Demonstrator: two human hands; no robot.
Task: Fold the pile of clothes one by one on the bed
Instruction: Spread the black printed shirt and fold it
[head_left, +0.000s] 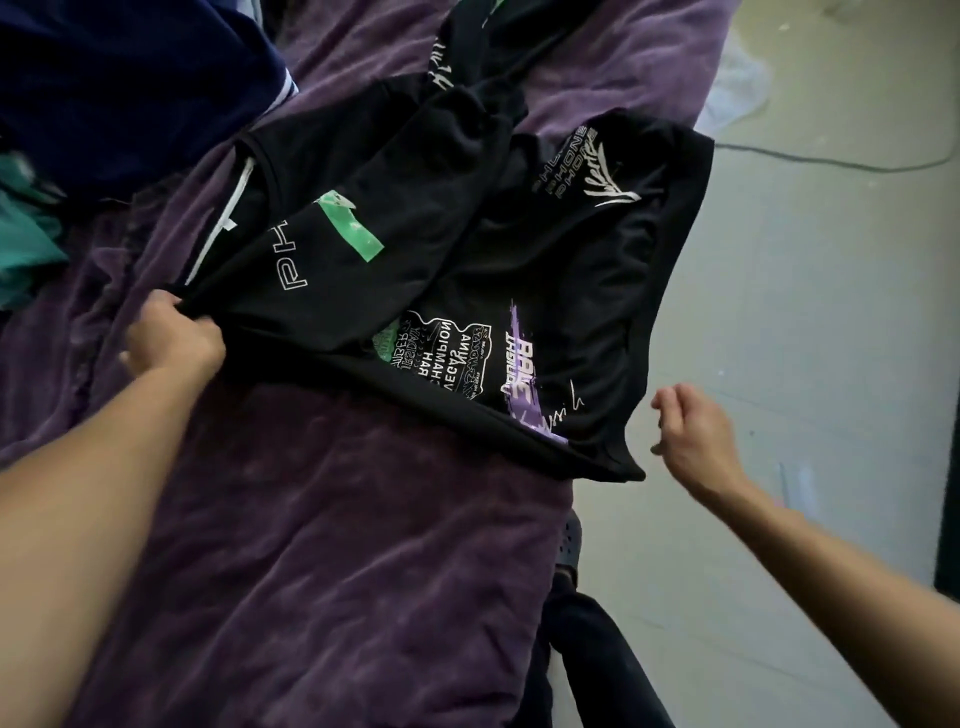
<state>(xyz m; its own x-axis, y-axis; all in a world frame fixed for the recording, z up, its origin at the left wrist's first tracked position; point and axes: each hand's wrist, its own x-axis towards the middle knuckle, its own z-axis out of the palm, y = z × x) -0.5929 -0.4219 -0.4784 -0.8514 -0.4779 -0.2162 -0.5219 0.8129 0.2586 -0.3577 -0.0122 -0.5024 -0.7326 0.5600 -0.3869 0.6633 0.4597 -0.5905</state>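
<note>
Mostly filled by a bed under a crumpled purple velvety cover, running from lower left to top centre of the frame. Across its middle, spread yet creased, a black fabric T-shirt printed in white, green and purple, right side hanging past the bed's edge over the pale smooth floor. Heaped at upper left, a dark navy garment with a white stripe, and a teal garment below it. At centre left, left hand, fingers clamped on the T-shirt's edge. At right, right hand, fingers loosely curled, holding nothing, just beside the T-shirt's lower corner, apart from it. At upper right, thin dark cable on the floor.
</note>
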